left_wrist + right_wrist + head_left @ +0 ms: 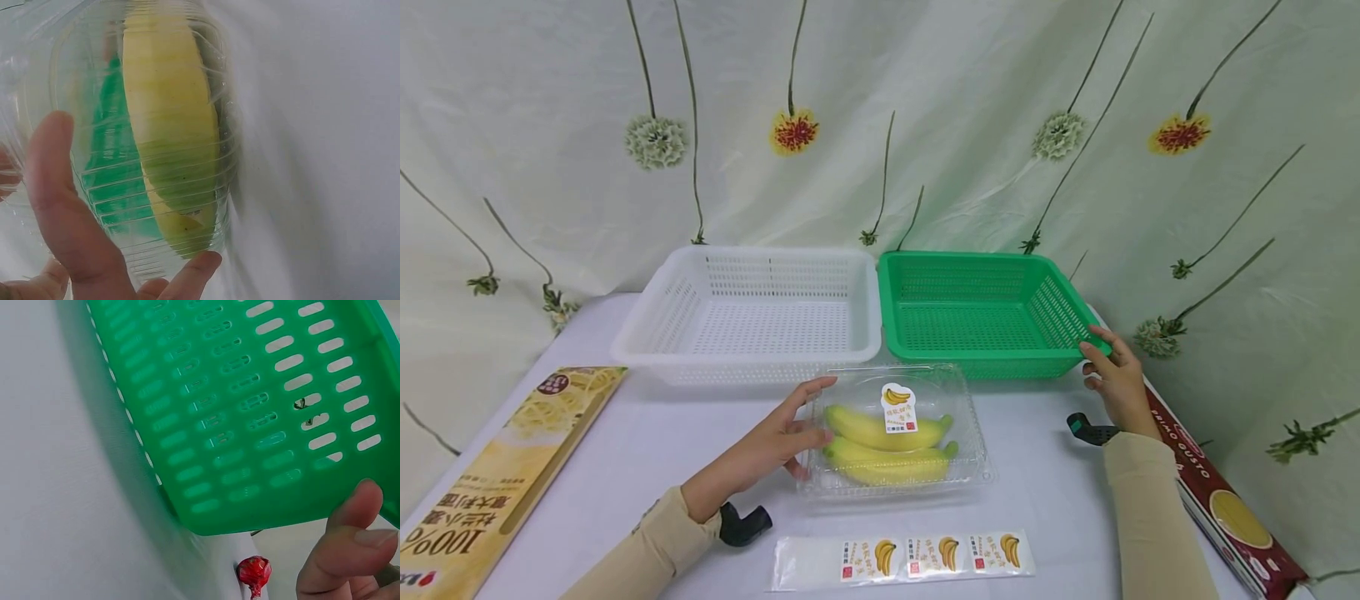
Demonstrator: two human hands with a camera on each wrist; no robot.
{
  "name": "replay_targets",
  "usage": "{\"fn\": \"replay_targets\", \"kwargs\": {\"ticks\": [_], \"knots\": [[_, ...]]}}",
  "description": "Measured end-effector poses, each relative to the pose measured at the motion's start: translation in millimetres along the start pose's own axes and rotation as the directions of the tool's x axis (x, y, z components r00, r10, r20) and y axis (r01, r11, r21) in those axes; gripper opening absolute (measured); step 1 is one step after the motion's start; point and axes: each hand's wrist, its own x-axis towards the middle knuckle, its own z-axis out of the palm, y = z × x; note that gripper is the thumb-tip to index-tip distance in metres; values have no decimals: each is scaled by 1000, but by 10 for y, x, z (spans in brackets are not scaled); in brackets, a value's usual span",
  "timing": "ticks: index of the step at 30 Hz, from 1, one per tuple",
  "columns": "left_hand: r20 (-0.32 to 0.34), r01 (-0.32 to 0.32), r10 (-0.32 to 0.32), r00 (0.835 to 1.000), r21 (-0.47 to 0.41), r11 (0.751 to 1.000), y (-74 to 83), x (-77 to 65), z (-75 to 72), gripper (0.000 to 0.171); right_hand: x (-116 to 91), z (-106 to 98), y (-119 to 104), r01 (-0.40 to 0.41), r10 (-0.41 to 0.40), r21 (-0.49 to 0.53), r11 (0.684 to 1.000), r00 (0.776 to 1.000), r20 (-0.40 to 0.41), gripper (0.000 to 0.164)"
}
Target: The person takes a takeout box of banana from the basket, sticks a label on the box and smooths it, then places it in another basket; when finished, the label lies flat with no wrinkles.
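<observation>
A clear plastic clamshell box (970,433) with two yellow-green bananas (887,462) inside stands at the middle of the table, a banana sticker (898,408) on its lid. My left hand (778,442) holds the box by its left side, fingers spread around the edge. In the left wrist view, one banana (169,112) shows through the ribbed wall. Farther right, my right hand (1116,379) grips the front right corner of a green perforated basket (977,367). The right wrist view shows fingers at the basket's rim; part of that hand lies outside the frame.
Left of the green basket stands a white perforated basket (752,367). A strip of banana stickers (902,562) lies at the front. A yellow pasta pack (512,475) lies at the left, a dark red box (1217,492) at the right. Behind hangs a floral curtain (962,125).
</observation>
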Motion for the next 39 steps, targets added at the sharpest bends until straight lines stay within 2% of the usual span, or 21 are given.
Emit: {"fn": "replay_targets", "kwargs": {"ticks": [20, 29, 39], "knots": [[-50, 4, -5, 999, -15, 1000, 80, -38, 1, 79, -4, 29, 2, -4, 4, -7, 1000, 1000, -20, 34], [-26, 13, -13, 1000, 11, 1000, 175, -105, 33, 75, -4, 18, 4, -20, 20, -3, 1000, 999, -26, 35], [-18, 27, -26, 999, 5, 1000, 354, -247, 100, 73, -5, 23, 31, 5, -5, 12, 1000, 1000, -17, 33]]}}
